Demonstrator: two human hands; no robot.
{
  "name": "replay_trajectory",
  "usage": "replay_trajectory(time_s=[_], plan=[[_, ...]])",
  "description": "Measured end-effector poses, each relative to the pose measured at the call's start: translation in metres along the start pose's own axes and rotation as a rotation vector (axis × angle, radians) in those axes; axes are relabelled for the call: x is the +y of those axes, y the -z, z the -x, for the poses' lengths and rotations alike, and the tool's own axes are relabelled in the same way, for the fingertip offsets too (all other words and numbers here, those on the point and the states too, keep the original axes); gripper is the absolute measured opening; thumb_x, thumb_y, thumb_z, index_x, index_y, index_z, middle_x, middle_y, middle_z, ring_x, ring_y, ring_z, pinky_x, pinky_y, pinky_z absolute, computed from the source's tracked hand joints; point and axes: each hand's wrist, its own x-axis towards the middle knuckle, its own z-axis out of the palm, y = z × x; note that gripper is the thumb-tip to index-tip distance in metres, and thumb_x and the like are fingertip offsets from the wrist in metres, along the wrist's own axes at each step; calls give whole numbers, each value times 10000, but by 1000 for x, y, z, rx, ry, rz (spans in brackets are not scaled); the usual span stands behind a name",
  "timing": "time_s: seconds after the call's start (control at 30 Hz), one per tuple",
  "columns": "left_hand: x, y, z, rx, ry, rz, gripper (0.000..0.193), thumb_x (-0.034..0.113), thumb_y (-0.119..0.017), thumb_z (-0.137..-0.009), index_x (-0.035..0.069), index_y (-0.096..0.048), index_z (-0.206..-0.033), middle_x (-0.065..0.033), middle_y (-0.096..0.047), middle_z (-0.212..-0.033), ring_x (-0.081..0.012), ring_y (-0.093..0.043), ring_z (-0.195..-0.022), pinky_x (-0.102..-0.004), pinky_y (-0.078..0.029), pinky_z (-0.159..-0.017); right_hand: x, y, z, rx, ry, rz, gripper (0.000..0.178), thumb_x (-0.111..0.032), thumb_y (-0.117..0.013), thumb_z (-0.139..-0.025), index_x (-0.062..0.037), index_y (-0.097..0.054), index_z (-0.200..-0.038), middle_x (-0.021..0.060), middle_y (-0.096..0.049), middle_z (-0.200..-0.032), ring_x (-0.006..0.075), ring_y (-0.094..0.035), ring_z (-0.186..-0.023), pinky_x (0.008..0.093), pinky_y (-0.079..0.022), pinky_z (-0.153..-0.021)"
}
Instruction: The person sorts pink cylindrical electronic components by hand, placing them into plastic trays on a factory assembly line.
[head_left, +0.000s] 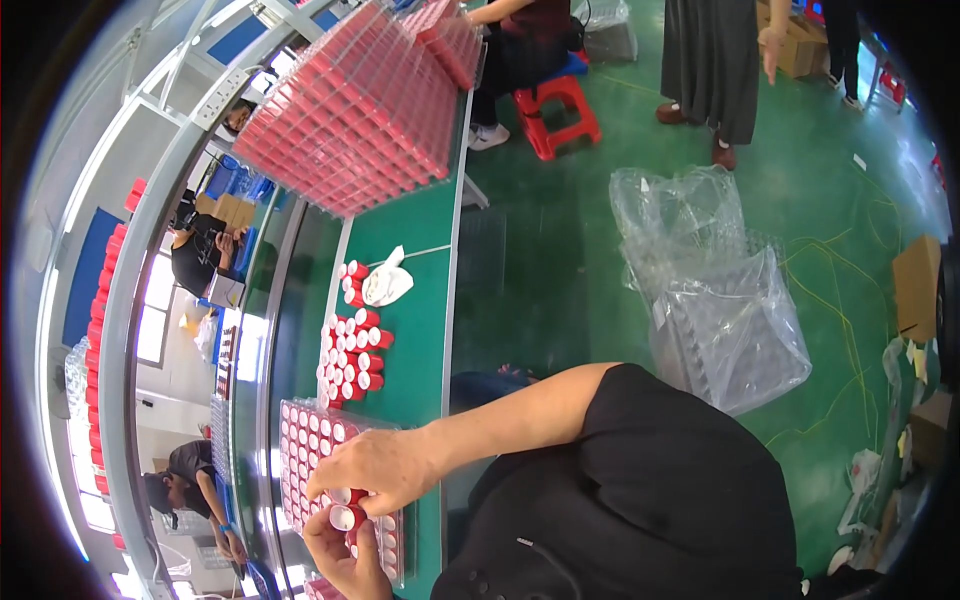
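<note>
My left hand point(345, 562) is closed round a small red cup with a white inside point(343, 519), its open end facing up. Just beyond it, the fingers of my right hand point(385, 468) pinch another red cup point(347, 495), and the two cups are close together. Both hands are over a clear plastic tray point(408, 545) filled with rows of similar red-and-white cups. Part of that tray is hidden under my hands. A loose cluster of red cups point(350, 355) lies on the green table farther up.
A white cloth point(388, 282) lies past the loose cups. Tall stacks of clear trays with red pieces point(350, 110) stand on the green table point(415, 330). Clear plastic bags point(720, 300) and a red stool point(556, 115) are on the floor. Other people work or stand nearby.
</note>
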Motion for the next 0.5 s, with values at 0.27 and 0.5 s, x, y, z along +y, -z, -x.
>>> replay_trajectory(time_s=[0.27, 0.5], plan=[[-8, -11, -7, -39, -91, -10, 401, -43, -666, -879, -8, -494, -1239, -81, -587, -1106, -151, -600, -1003, -273, -463, -912, 4, 7, 9, 55, -31, -53, 538, -88, -690, -695, -29, -563, -1215, 199, -662, -1083, 383, -643, -1023, 463, -508, -889], [-9, -15, -12, -41, -66, 17, 395, -21, -679, -887, -12, -498, -1239, -86, -597, -1107, -151, -613, -1010, -267, -482, -900, -4, 17, 10, 30, -91, 2, 521, -20, -672, -730, -50, -571, -1240, 154, -668, -1118, 337, -652, -1025, 434, -528, -874]])
